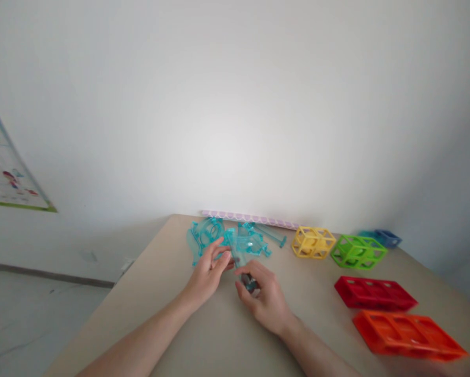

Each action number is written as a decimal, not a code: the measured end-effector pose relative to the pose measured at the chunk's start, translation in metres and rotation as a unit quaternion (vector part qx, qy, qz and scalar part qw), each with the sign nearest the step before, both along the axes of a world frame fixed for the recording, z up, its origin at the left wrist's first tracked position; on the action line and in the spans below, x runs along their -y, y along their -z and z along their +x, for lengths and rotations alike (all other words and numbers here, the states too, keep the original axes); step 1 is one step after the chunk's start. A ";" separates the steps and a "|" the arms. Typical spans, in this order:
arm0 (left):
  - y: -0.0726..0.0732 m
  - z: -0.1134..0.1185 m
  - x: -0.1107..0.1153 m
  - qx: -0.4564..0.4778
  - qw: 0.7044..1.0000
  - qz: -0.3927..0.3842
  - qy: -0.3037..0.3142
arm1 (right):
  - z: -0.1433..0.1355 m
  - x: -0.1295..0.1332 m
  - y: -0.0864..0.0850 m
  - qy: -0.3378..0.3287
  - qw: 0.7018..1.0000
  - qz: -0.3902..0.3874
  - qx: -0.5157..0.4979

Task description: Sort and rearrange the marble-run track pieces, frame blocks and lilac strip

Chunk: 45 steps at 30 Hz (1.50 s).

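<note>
Above the table, my right hand [263, 297] is closed round the lower end of a clear teal plastic piece [237, 251], long and narrow, that slants up and left. A small dark part shows between its fingers; I cannot make out what it is. Just left of the piece is my left hand [209, 269], its fingers loosely bent and apart. Whether its fingertips touch the piece I cannot tell. Behind both hands lies a pile of clear teal plastic parts [208, 230], some curved. One straight teal part [272, 235] lies at the pile's right.
On the tabletop [160, 272], yellow [313, 242] and green [358, 252] openwork blocks stand right of the pile. Nearer are a red block [376, 294] and an orange block [410, 335]. A blue block [387, 239] sits far right. A patterned lilac strip [250, 218] lies along the wall.
</note>
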State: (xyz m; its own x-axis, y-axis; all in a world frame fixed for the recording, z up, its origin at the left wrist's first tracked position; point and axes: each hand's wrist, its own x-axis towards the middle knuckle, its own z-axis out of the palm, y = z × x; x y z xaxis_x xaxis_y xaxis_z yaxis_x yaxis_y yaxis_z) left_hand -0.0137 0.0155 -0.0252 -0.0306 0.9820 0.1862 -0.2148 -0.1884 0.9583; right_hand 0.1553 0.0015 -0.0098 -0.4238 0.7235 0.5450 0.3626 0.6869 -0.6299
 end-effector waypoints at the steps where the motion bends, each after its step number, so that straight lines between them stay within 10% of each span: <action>1: -0.002 0.000 0.000 0.012 1.000 -0.015 -0.002 | 0.000 0.002 -0.002 -0.017 1.000 -0.004 0.017; 7: -0.013 0.003 0.006 0.044 0.998 -0.053 -0.002 | 0.003 0.009 -0.005 -0.117 0.991 -0.029 0.056; 16: -0.023 -0.001 0.005 0.048 0.995 -0.070 0.042 | 0.022 -0.037 0.014 0.245 0.965 0.081 0.052; 25: -0.030 -0.008 0.007 0.147 0.983 -0.096 0.052 | 0.032 -0.055 0.027 0.268 0.946 0.014 0.183; 34: -0.044 -0.062 -0.018 0.282 0.926 -0.168 -0.186 | 0.029 -0.047 0.019 0.307 0.941 0.054 0.135; 41: -0.021 -0.052 -0.024 0.134 0.946 -0.238 -0.172 | -0.012 0.013 -0.003 -0.054 0.980 0.043 0.184; 45: -0.022 -0.046 -0.019 0.055 0.960 -0.226 -0.153 | -0.022 0.019 -0.004 -0.086 0.966 -0.012 0.243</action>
State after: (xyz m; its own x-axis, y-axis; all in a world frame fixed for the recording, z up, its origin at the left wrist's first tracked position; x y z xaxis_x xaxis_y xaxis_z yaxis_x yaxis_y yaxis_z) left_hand -0.0599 0.0348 -0.0028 -0.3256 0.9036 -0.2784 -0.3208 0.1714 0.9315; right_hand 0.1330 -0.0171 -0.0055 -0.7404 0.6296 0.2354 0.5011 0.7504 -0.4310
